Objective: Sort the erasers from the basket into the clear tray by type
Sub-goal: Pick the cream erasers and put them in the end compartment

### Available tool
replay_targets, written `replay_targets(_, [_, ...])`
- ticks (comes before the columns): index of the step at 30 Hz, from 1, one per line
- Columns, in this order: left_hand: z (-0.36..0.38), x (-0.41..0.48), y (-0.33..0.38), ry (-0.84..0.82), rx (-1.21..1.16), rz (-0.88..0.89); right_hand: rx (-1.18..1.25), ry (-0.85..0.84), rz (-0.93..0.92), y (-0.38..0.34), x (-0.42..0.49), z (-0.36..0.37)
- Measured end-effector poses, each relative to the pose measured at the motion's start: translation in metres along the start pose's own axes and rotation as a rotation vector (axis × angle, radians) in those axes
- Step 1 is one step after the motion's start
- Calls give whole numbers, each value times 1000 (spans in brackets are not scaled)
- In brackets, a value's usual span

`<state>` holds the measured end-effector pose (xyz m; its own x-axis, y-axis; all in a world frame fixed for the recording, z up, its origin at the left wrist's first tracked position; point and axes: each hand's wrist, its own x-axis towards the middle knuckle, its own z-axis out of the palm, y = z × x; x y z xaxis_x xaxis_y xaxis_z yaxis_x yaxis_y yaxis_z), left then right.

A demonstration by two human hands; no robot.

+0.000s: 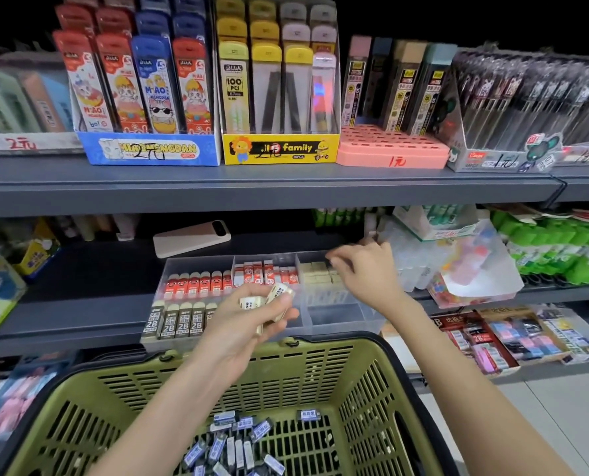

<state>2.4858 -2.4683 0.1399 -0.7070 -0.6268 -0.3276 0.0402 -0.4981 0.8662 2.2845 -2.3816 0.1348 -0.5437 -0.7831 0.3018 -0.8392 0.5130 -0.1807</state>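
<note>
At the shelf edge, cream erasers point(272, 299) go into the tray's point(183, 266) 1 o'clock compartment.
The left hand point(248, 321) grips a loose bundle of cream erasers above the tray; a slack hold could drop 1 into the wrong row or the basket point(365, 372). The right hand point(365, 266) curls over the cream stack point(318, 273), pinching or not I cannot tell, and might topple it. Blue erasers point(231, 444) wait at 6 o'clock.

Sleeved erasers point(233, 448) in green basket point(361, 389), clear tray point(337, 319)
</note>
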Motion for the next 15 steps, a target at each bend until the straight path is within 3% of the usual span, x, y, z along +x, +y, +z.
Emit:
replay_targets(3, [0, 0, 0, -16, 108, 84, 651, -156, -16, -35, -27, -28])
replay_targets(5, [1, -1, 0, -47, 202, 142, 795, -250, -48, -50, -42, -40])
replay_targets(9, [1, -1, 1, -107, 278, 213, 860, -221, -28, -49, -46, -42])
replay_targets(12, [0, -2, 3, -107, 244, 206, 896, -54, 79, -27, -32, -41])
replay_targets(15, [-2, -4, 6, -3, 341, 184, 528, 98, 245, 4, -5, -30])
